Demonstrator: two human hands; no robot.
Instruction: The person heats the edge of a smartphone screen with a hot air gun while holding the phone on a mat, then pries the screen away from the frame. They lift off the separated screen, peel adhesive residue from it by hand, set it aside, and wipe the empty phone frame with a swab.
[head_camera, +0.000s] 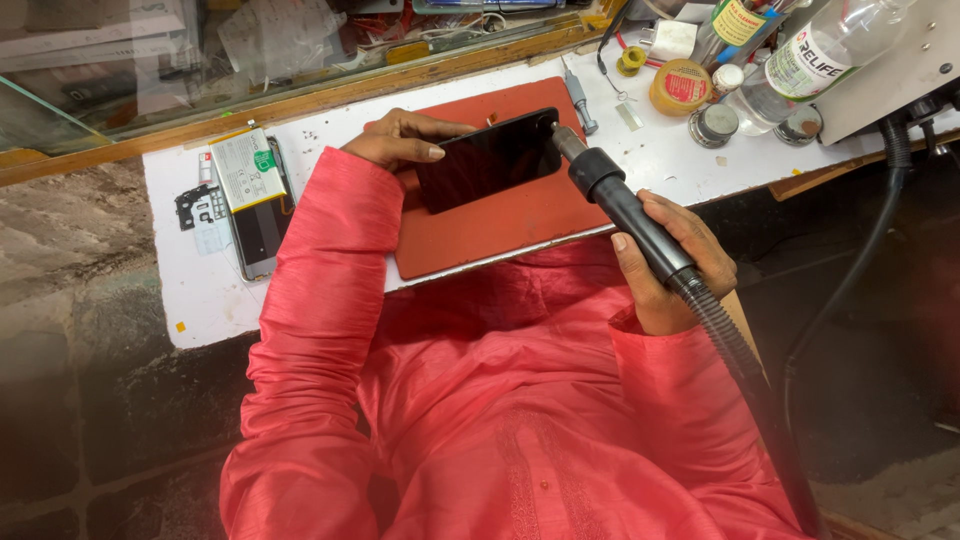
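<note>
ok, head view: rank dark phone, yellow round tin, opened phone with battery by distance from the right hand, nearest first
From the right hand:
1. dark phone, just left on the red mat.
2. yellow round tin, straight behind at the bench's back.
3. opened phone with battery, far left end.

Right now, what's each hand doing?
Left hand: closed on the edge of the black phone, steadying it on the red mat.
Right hand: closed around the black hot-air nozzle handle.

The person wears a coral-red tunic (500, 400) of slubbed, silky cloth filling the lower middle of the frame. Long sleeves reach the wrists, and an embroidered placket with a small button runs down its front.
</note>
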